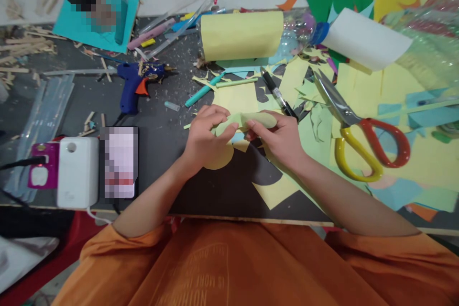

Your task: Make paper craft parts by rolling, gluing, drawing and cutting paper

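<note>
Between my two hands is a pale green paper cutout (pixel 263 119) with rounded ends, pinched and folded near its middle. My left hand (pixel 208 135) grips its left part with thumb and fingers. On the other side my right hand (pixel 276 135) pinches it, thumb on top. Below my left hand lies a round yellow paper piece (pixel 219 157), partly covered by that hand. Just beyond the hands are a black marker (pixel 278 93) and a teal pen (pixel 204 90). Scissors (pixel 353 126) with one red and one yellow handle rest right of my right hand.
A blue glue gun (pixel 131 83) lies at left, near a phone (pixel 120 162) and a white power adapter (pixel 78 172). Beyond the hands lies a plastic bottle (pixel 299 31) wrapped in yellow paper (pixel 242 36). Paper scraps (pixel 276 191) and wooden sticks (pixel 27 50) litter the table.
</note>
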Motion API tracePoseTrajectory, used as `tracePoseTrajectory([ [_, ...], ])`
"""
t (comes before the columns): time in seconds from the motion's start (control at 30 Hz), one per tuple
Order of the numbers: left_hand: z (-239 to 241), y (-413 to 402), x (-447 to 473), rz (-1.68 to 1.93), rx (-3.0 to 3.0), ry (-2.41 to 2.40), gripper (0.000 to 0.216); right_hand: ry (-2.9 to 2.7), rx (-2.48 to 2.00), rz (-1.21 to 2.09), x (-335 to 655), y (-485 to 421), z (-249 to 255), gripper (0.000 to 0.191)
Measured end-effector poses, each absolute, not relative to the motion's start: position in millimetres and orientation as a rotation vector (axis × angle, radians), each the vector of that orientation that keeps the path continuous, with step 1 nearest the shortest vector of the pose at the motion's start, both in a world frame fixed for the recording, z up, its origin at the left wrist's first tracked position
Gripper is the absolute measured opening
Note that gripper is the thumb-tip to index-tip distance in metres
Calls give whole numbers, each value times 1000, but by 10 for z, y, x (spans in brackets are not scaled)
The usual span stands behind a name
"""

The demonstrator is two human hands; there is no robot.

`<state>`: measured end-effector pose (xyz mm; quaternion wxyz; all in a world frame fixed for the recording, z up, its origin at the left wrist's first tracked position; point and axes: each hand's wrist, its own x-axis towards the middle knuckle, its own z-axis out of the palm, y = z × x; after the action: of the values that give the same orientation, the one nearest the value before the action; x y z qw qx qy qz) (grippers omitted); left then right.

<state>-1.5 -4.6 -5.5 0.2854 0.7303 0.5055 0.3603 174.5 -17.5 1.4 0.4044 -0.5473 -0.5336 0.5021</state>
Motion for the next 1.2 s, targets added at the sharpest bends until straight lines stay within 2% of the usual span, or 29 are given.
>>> tracePoseTrajectory([
  [0.43,-83,-63,-5,981,2050,1334,27,-1366,-1357,1264,1741,-198,-6,33],
  [0.7,-90,-80,-16,1054,2150,1268,26,-1543,-1220,1145,1751,-202,-51,24],
  [0.83,-104,-94,-17,1111,2178,1228,21,-1630,-1215,1076,1757,-207,-78,26],
  [1.0,-119,-96,1,1064,2166,1270,29,-1691,-1244,1059,1759,-206,-74,33],
  [1.2,-36,-131,-19,1042,2095,1172,32,-1513,-1240,1178,1756,-195,-81,30],
])
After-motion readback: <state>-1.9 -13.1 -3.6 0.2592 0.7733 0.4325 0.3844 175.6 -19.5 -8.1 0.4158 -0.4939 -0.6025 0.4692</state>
